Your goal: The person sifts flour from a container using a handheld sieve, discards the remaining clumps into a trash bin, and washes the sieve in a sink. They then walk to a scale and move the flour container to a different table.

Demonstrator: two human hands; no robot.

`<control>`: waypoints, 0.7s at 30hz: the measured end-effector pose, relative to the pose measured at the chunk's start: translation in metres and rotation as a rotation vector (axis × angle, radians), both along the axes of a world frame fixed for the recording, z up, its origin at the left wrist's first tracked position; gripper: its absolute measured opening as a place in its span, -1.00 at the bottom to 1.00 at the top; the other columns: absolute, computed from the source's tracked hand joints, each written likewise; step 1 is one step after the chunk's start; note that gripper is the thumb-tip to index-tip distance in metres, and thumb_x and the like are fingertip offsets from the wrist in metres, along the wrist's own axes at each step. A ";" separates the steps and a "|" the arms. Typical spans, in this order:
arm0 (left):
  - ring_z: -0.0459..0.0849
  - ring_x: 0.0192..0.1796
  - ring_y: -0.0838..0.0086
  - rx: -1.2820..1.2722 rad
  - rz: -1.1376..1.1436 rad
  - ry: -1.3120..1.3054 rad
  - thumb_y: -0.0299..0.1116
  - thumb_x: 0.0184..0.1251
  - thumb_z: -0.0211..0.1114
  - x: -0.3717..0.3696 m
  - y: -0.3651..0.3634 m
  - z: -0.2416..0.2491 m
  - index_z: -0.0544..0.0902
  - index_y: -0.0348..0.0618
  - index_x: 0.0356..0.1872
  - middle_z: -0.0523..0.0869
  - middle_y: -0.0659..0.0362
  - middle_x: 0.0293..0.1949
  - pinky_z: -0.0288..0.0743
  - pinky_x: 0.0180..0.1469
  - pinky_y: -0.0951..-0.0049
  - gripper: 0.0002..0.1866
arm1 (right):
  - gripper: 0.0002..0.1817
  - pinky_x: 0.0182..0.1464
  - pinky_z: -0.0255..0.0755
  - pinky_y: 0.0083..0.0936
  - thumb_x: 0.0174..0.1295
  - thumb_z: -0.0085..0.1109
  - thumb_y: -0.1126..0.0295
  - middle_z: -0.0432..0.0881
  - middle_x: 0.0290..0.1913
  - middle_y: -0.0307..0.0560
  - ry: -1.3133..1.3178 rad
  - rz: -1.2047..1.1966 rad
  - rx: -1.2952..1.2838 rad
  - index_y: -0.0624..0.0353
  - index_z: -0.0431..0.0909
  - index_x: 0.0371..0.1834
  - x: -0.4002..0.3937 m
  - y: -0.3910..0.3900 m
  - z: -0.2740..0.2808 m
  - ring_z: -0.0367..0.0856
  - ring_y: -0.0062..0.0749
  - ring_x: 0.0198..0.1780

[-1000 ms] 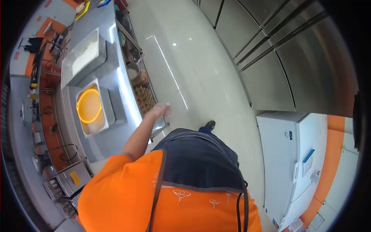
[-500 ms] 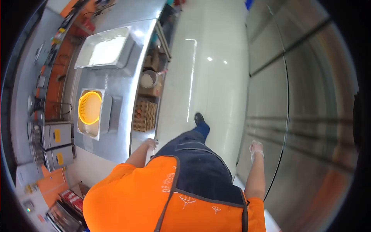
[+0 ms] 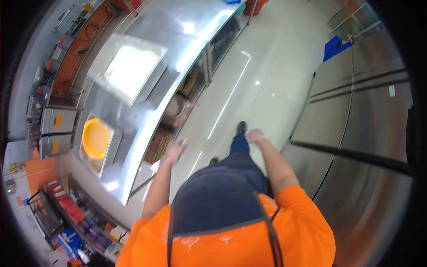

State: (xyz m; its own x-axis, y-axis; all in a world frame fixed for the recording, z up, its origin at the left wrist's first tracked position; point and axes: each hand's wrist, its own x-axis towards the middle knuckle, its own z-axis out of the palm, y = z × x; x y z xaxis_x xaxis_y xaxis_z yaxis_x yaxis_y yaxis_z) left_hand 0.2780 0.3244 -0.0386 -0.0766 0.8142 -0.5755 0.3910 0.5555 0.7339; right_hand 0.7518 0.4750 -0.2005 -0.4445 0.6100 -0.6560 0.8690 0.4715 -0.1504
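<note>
While the left hand (image 3: 176,151), half open with nothing visible in its grasp, hangs near the egg trays (image 3: 158,147) beneath the steel table (image 3: 138,139), the right hand (image 3: 255,135) is too blurred to tell its opening or hold. Beyond the left hand's outer side, a yellow basket (image 3: 95,138) sits in a metal pan (image 3: 111,152) on the tabletop; the steel refrigerator (image 3: 321,111) stands to the right hand's outer side.

No lettering or numbers can be read.
</note>
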 end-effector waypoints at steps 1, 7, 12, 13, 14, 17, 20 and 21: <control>0.57 0.16 0.16 -0.032 -0.129 0.208 -0.17 0.42 0.21 -0.003 -0.005 -0.010 0.55 0.01 0.26 0.57 0.04 0.20 0.46 0.19 0.16 -0.57 | -0.66 0.10 0.56 -0.14 0.22 0.13 0.17 0.73 -0.04 0.19 -0.054 0.063 -0.046 0.10 0.73 -0.10 -0.005 0.030 -0.004 0.69 0.02 0.09; 0.67 -0.36 0.23 -0.477 0.262 0.103 -0.22 0.43 0.16 0.003 -0.198 -0.112 0.70 -0.13 -0.39 0.72 0.06 -0.38 0.51 -0.33 0.11 -0.73 | -0.61 0.18 0.51 -0.22 0.24 0.05 0.16 0.70 0.07 0.01 -0.103 -0.187 -0.306 -0.01 0.70 0.04 -0.048 0.194 0.088 0.64 0.00 0.12; 0.64 -0.41 0.33 -0.396 0.626 -0.215 -0.32 0.40 0.19 0.131 -0.142 0.068 0.68 -0.21 -0.27 0.68 0.06 -0.41 0.50 -0.45 0.28 -0.81 | -0.58 0.17 0.50 -0.18 0.25 0.08 0.08 0.67 0.09 0.16 -0.127 0.452 -0.253 0.06 0.70 0.03 -0.028 0.319 0.017 0.63 0.03 0.13; 0.65 -0.39 0.31 -0.531 0.662 -0.145 -0.29 0.42 0.18 0.137 -0.137 0.030 0.67 -0.23 -0.21 0.68 0.04 -0.38 0.51 -0.42 0.26 -0.78 | -0.59 0.17 0.50 -0.19 0.27 0.05 0.12 0.67 0.10 0.12 -0.144 0.221 -0.202 0.08 0.69 0.04 -0.028 0.341 0.006 0.63 0.02 0.14; 0.67 -0.33 0.30 -0.519 0.911 -0.207 -0.24 0.44 0.19 0.159 -0.138 0.026 0.63 -0.27 -0.14 0.70 0.01 -0.32 0.54 -0.35 0.28 -0.74 | -0.60 0.18 0.50 -0.20 0.28 0.02 0.17 0.67 0.11 0.07 -0.162 0.000 -0.164 0.10 0.69 0.04 -0.026 0.357 -0.013 0.63 0.01 0.15; 0.76 -0.06 0.29 -0.350 1.354 -0.408 -0.15 0.42 0.29 0.232 -0.129 0.005 0.57 -0.26 0.05 0.76 -0.03 -0.08 0.63 -0.14 0.31 -0.61 | -0.60 0.13 0.53 -0.24 0.23 0.12 0.14 0.69 0.06 0.16 -0.114 0.138 -0.285 0.18 0.71 -0.04 -0.041 0.401 -0.124 0.67 -0.01 0.09; 0.74 -0.06 0.28 -0.577 1.237 -0.512 -0.20 0.41 0.30 0.303 -0.126 -0.017 0.57 -0.25 0.11 0.74 -0.01 -0.03 0.61 -0.14 0.32 -0.60 | -0.62 0.15 0.53 -0.28 0.26 0.08 0.22 0.69 0.07 0.11 -0.181 0.176 -0.311 0.18 0.71 0.00 -0.111 0.413 -0.135 0.66 0.01 0.12; 0.74 -0.09 0.30 -0.468 1.142 -0.461 -0.24 0.42 0.28 0.349 -0.152 -0.041 0.57 -0.24 0.11 0.74 0.00 -0.03 0.59 -0.18 0.33 -0.63 | -0.62 0.15 0.53 -0.28 0.26 0.08 0.22 0.69 0.07 0.11 -0.196 0.226 -0.316 0.18 0.71 0.00 -0.136 0.407 -0.119 0.66 0.01 0.12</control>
State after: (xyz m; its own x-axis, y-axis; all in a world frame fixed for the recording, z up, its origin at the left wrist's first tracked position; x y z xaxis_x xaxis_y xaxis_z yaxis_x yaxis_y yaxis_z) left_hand 0.6266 0.1723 -0.0795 -0.3063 0.1398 -0.9416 -0.6974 0.6403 0.3220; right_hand 0.6162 0.8822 -0.3197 -0.3924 0.2667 -0.8803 0.7754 0.6107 -0.1606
